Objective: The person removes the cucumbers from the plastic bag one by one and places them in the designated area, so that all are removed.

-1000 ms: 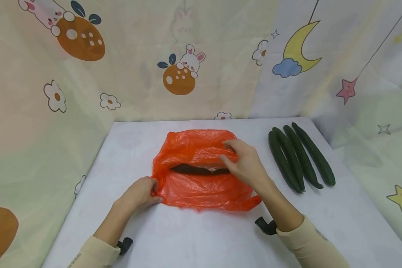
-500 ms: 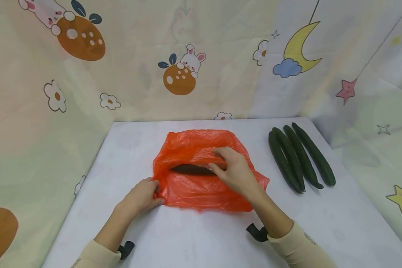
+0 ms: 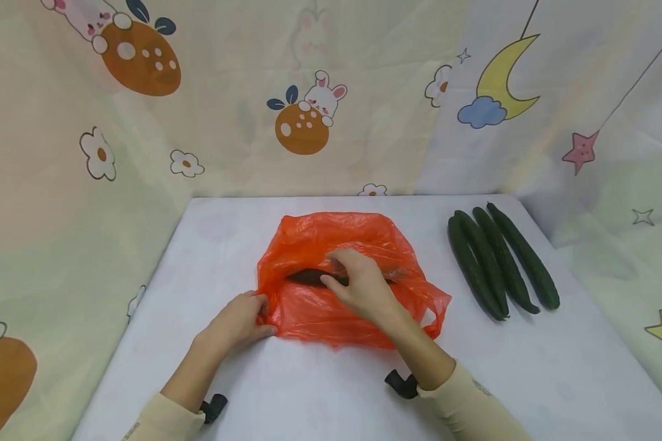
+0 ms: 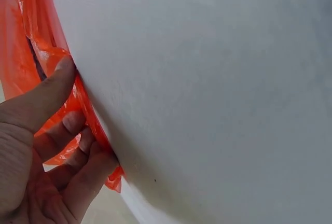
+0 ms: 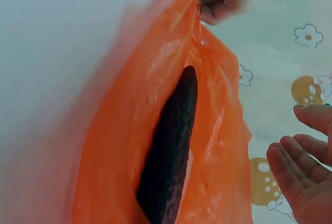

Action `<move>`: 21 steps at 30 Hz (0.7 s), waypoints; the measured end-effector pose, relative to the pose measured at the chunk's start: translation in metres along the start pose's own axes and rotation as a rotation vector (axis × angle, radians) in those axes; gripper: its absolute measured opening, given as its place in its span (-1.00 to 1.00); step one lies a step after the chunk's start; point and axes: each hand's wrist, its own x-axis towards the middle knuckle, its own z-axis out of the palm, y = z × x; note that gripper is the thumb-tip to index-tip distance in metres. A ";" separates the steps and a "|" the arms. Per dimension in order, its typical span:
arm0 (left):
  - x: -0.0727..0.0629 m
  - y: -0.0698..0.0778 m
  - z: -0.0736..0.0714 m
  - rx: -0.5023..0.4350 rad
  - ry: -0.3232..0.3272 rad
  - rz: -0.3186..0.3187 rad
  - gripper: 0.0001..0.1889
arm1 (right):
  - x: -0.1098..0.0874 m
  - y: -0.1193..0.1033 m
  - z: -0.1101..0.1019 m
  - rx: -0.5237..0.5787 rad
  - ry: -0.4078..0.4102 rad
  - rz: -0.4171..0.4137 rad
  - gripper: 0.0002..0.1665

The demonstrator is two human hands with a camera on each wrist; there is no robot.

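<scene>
A red plastic bag (image 3: 331, 318) lies on the white table with its mouth parted in a long slit. Inside the slit is a dark green cucumber (image 5: 171, 146), seen lengthwise in the right wrist view. My left hand (image 3: 237, 320) pinches the bag's left corner between thumb and fingers; the left wrist view shows the thumb (image 4: 57, 84) on the film. Over the opening is my right hand (image 3: 364, 288), thumb and fingers apart, covering part of the cucumber in the head view. Nothing is between its fingers (image 5: 295, 167) in the right wrist view.
Several cucumbers (image 3: 481, 260) lie side by side at the right of the table (image 3: 309, 398). One loop handle (image 3: 434, 315) of the bag sticks out at its right end. A patterned curtain (image 3: 232, 122) rises behind the table. Small black devices (image 3: 401, 384) show under both wrists.
My right hand has moved left along the bag's opening, uncovering the bag's right end and its loop handle. The left hand keeps its place at the left corner.
</scene>
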 end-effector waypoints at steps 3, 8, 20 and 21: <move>0.000 0.001 0.000 -0.005 -0.009 -0.004 -0.61 | 0.002 0.000 0.006 0.008 -0.023 0.012 -0.56; 0.000 0.002 -0.002 0.005 -0.015 -0.015 -0.60 | 0.008 -0.001 0.012 0.050 -0.071 0.032 -0.61; -0.001 0.001 -0.003 -0.014 -0.007 -0.015 -0.60 | 0.025 -0.004 0.020 0.021 -0.263 0.076 -0.73; -0.001 0.001 -0.003 -0.014 -0.004 -0.011 -0.60 | 0.026 -0.004 0.021 0.018 -0.271 0.079 -0.73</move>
